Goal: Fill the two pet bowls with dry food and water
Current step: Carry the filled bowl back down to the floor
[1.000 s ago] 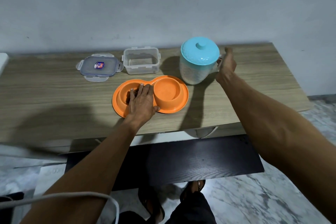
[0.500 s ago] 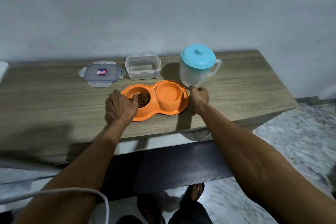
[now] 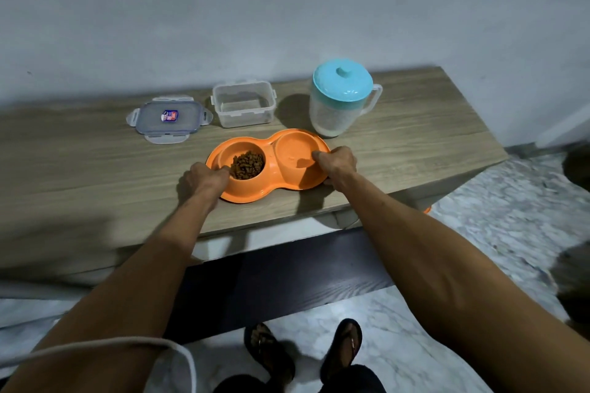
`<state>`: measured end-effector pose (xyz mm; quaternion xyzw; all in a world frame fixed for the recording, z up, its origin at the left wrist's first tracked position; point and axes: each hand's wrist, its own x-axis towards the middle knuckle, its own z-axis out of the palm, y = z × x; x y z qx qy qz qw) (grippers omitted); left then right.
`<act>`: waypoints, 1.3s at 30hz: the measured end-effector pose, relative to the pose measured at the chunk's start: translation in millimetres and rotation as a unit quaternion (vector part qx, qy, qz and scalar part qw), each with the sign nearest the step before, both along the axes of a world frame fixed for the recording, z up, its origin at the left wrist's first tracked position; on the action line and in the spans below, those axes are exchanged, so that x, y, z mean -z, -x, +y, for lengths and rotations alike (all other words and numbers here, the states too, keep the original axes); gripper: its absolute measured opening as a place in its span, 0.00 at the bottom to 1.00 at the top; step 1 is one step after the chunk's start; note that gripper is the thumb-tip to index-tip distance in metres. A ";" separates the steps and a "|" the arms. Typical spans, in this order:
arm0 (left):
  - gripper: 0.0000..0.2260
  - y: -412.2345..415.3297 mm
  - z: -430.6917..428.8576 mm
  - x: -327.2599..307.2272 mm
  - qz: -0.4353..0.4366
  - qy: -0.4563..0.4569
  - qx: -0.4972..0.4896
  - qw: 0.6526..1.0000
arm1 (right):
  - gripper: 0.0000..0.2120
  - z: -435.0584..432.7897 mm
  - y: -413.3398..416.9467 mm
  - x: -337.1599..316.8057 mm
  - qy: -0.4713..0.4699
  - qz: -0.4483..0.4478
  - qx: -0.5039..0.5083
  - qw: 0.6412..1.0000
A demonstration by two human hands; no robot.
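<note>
My left hand [image 3: 206,180] and right hand [image 3: 338,164] each pinch one end of the double bowl [image 3: 272,169], its long axis spanning between them; right basin [image 3: 295,150] seems watered.

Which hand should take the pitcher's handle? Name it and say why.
Right. The right hand grips the bowl end nearest the pitcher, whose handle points right; the left hand holds the kibble end.

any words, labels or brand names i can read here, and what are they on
Sticker on the container lid: blue, red and white print, too small and blurred to read.
Pitcher, clear container, orange double bowl: no text visible.
</note>
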<state>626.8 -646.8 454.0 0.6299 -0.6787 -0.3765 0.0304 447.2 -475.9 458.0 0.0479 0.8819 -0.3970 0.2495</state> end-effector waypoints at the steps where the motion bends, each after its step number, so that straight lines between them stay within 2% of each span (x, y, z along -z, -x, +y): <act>1: 0.20 -1.1 2.2 0.5 0.016 -0.020 -0.010 1.000 | 0.26 4.5 -2.4 -1.5 -0.003 0.001 0.002 1.000; 9: 0.19 4.8 49.6 -7.6 0.056 -0.043 -0.012 0.997 | 0.22 58.2 -1.8 -2.9 -0.008 0.015 0.012 1.000; 15: 0.18 30.2 109.6 -25.7 0.069 -0.042 0.024 0.996 | 0.18 127.5 12.8 -17.6 0.016 0.019 0.031 0.999; 27: 0.17 119.5 310.4 -73.7 0.086 -0.014 0.124 0.988 | 0.24 345.6 71.9 -66.8 0.029 0.054 0.112 0.992; 39: 0.19 247.7 493.3 -104.4 0.128 -0.029 0.257 0.957 | 0.20 555.0 149.2 -93.2 0.039 0.086 0.237 0.967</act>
